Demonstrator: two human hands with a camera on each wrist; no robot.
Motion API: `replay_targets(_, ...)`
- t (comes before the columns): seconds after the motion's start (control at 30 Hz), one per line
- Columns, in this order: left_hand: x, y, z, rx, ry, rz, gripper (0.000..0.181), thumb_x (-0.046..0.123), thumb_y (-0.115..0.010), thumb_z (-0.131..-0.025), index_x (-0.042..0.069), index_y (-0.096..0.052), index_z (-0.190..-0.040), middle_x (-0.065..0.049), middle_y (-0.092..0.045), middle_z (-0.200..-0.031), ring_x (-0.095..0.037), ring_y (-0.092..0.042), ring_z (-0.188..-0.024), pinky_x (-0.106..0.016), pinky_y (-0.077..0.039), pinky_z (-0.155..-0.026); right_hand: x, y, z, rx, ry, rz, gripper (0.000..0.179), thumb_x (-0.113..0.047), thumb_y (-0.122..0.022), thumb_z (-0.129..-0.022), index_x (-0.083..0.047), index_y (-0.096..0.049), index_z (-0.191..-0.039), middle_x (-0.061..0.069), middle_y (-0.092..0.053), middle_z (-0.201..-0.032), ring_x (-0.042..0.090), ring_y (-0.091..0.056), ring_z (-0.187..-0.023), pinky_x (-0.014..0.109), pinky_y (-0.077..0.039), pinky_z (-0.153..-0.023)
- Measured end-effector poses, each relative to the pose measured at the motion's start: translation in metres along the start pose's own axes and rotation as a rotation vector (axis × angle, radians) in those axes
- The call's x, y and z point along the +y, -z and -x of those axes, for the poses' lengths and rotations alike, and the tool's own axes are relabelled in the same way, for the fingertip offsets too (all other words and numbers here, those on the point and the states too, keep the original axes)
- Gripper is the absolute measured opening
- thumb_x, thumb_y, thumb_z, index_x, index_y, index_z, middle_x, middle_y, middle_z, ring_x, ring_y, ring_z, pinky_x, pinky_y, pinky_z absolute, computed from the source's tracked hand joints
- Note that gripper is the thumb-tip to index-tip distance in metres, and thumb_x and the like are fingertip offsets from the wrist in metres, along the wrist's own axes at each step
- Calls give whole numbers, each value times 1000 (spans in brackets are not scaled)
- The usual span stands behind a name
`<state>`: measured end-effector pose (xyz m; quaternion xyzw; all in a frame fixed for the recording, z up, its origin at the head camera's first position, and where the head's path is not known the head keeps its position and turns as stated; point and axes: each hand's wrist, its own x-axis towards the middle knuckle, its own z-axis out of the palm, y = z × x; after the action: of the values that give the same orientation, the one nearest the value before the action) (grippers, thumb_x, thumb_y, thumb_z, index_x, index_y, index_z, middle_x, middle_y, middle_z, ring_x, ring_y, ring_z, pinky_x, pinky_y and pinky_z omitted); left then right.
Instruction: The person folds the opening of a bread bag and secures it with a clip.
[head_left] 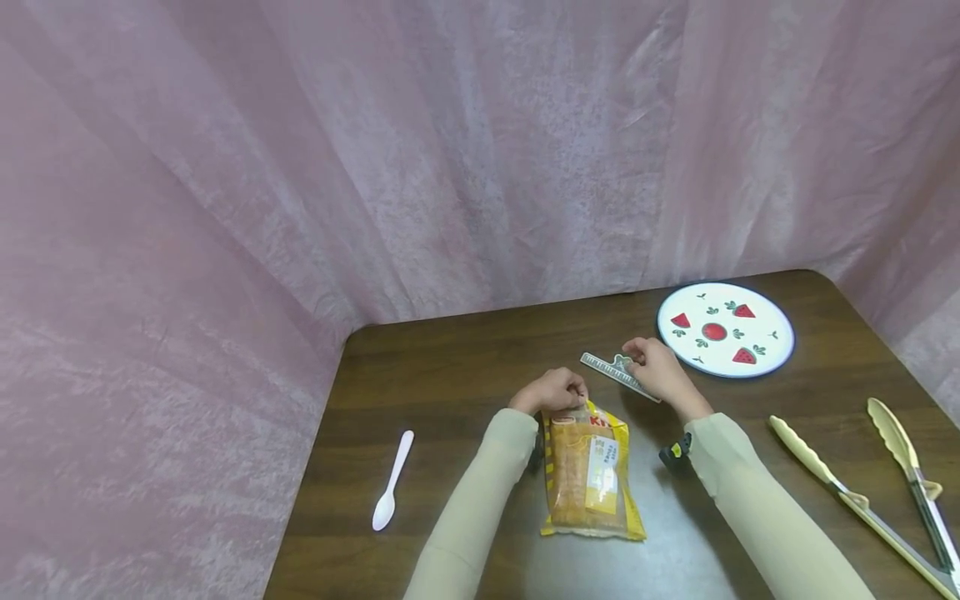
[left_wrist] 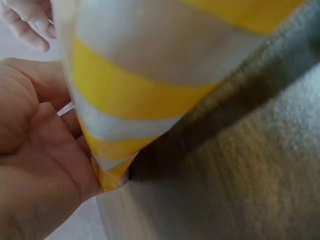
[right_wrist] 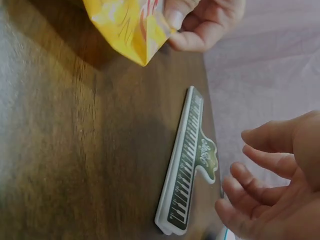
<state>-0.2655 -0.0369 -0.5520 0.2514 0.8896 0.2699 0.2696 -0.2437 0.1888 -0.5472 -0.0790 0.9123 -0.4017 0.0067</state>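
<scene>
A yellow-edged clear plastic bag of bread (head_left: 573, 467) lies on the table in the head view. My left hand (head_left: 553, 390) pinches its far top end, and the right wrist view shows the thumb and fingers on the yellow film (right_wrist: 131, 32). Just beyond the bag is a long bag clip (right_wrist: 185, 165) with a piano-key pattern and a shaped grip tab. My right hand (right_wrist: 280, 185) is beside that tab, its fingers loosely bent, apart and holding nothing. Yellow stripes of the bag (left_wrist: 135, 95) fill much of the left wrist view.
An oval white plate (head_left: 723, 358) with watermelon drawings stands at the back right. Long tongs (head_left: 862, 500) with cream-coloured tips lie spread at the right. A white plastic spoon (head_left: 393, 482) rests at the left. Behind the table hangs a pink curtain (head_left: 480, 167).
</scene>
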Motion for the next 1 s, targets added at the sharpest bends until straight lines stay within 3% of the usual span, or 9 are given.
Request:
replay_targets(0.23, -1, 0, -2, -2, -13, -6, 10, 6, -66, -96, 10, -71, -89, 4, -60, -79, -9, -52, -72, -22, -43, -69, 3, -9, -9, -41, -42, 99, 33, -3, -61, -92, 14, -60, -120, 33, -59, -117, 47, -55, -110, 60, -43, -95)
replay_targets(0.5, -1, -1, -1, 9, 3, -13, 10, 6, -66, -96, 11, -70, -88, 4, -60, -78, -8, -52, -72, -22, -43, -68, 1, -10, -15, -81, -79, 218, 31, -7, -64, -89, 15, -64, -111, 32, -57, -108, 47, -54, -103, 59, -44, -90)
replay_targets(0.67, 3, 0, 0, 6, 21, 27, 11, 5, -64, -96, 11, -70, -89, 4, -62, -81, -9, -53, -75, -22, -43, -70, -2, -5, -15, -108, -133, 273, 14, -6, -63, -86, 7, -66, -84, 26, -54, -94, 40, -52, -88, 53, -46, -75)
replay_targets(0.77, 4, 0, 0, 6, 32, 50, 12, 3, -64, -95, 11, -70, -88, 3, -63, -82, -9, -55, -76, -23, -44, -70, -3, -3, -16, -119, -153, 252, 17, -9, -62, -89, 3, -64, -77, 24, -55, -93, 37, -51, -85, 51, -45, -73)
replay_targets(0.9, 2, 0, -1, 3, 39, 45, 12, 5, -65, -96, 12, -70, -88, 3, -63, -81, -10, -54, -75, -23, -44, -70, -5, -2, -15, -135, -169, 186, 20, -15, -62, -95, 4, -66, -89, 22, -62, -97, 36, -55, -87, 54, -45, -77)
replay_targets(1.0, -2, -1, -2, -6, 41, 32, 11, 8, -66, -97, 13, -70, -88, 4, -62, -81, -9, -53, -74, -23, -43, -69, -5, -2, -14, -149, -171, 130, 19, -17, -63, -96, 1, -66, -89, 17, -64, -90, 33, -58, -83, 52, -46, -75)
